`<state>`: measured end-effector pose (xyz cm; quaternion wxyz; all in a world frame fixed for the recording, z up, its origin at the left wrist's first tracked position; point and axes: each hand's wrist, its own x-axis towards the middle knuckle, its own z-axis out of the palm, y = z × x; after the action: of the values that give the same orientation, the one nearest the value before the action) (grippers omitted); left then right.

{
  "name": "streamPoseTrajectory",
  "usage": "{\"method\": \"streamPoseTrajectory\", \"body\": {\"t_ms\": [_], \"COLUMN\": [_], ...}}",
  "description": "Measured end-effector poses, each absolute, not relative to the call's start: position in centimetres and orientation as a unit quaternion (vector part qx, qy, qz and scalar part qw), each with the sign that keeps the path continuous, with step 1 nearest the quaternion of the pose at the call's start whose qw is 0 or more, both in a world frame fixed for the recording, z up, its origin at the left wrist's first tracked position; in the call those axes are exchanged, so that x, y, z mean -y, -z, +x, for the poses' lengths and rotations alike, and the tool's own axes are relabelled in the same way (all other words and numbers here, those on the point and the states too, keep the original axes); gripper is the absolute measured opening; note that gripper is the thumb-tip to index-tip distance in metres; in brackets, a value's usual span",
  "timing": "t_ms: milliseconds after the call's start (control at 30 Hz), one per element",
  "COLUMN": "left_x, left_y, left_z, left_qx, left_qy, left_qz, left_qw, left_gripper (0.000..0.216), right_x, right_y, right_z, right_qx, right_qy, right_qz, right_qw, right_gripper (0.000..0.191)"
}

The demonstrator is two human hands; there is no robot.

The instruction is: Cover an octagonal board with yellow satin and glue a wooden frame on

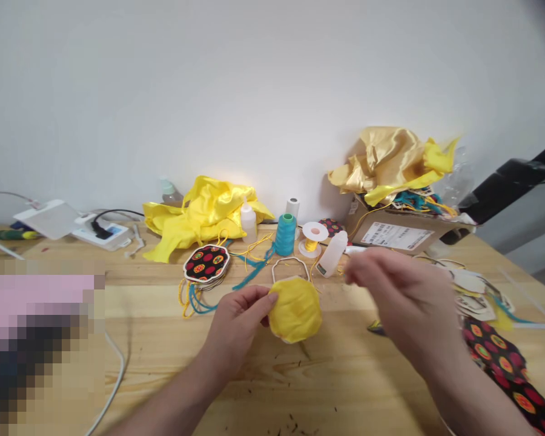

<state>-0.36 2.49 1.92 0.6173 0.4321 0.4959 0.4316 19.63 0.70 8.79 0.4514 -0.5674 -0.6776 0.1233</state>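
Yellow disc (295, 310), wrinkled, apparently cloth-covered

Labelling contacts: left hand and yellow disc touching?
Touching. The head view shows the left hand gripping the yellow disc at its left edge, thumb laid over the front.

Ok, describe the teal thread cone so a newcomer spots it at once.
On the wooden table, look past the left hand toward the wall. The thread cone stands upright between a squeeze bottle and a white-flanged reel; its teal winding and green top set it apart from both.
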Motion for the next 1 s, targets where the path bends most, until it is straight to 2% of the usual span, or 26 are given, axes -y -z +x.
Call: {"method": "streamPoseTrajectory", "body": {"t_ms": [100,200,333,500,800,900,1000], "left_x": [-2.4,-2.4,-2.5,-2.4,-2.3,-2.4,-2.6], "left_y": [-2.1,-2.1,-2.2,-2.5,-2.4,-2.1,-1.7], "left_z": [-0.4,-0.4,-0.2,0.1,0.1,0.0,-0.2], "left_qx": [-0.495,-0.491,-0.5,-0.503,-0.502,-0.501,-0.502], "left_qy": [-0.428,-0.421,-0.409,-0.394,-0.38,-0.4,-0.43], "left_qz": [0.431,0.436,0.447,0.454,0.473,0.442,0.404], "left_qw": [0.621,0.626,0.619,0.621,0.616,0.628,0.632], "left_gripper": [0.019,0.019,0.019,0.02,0.02,0.02,0.019], "right_x": [-3.1,-4.5,-4.4,-4.3,-4.2,-4.1,-3.7], "right_y": [-6.5,-4.2,-3.3,-3.5,-3.2,-3.4,-4.0], "right_z": [18.8,18.2,18.0,18.2,18.1,18.4,19.2], "right_qx": [0.676,0.593,0.522,0.512,0.559,0.56,0.542], "right_qy": [-0.274,-0.431,-0.523,-0.519,-0.433,-0.378,-0.373], "right_qz": [-0.554,-0.552,-0.547,-0.555,-0.565,-0.554,-0.447], "right_qw": [0.4,0.397,0.394,0.401,0.425,0.487,0.606], "right_gripper": [0.02,0.025,0.029,0.029,0.017,0.021,0.032]}}
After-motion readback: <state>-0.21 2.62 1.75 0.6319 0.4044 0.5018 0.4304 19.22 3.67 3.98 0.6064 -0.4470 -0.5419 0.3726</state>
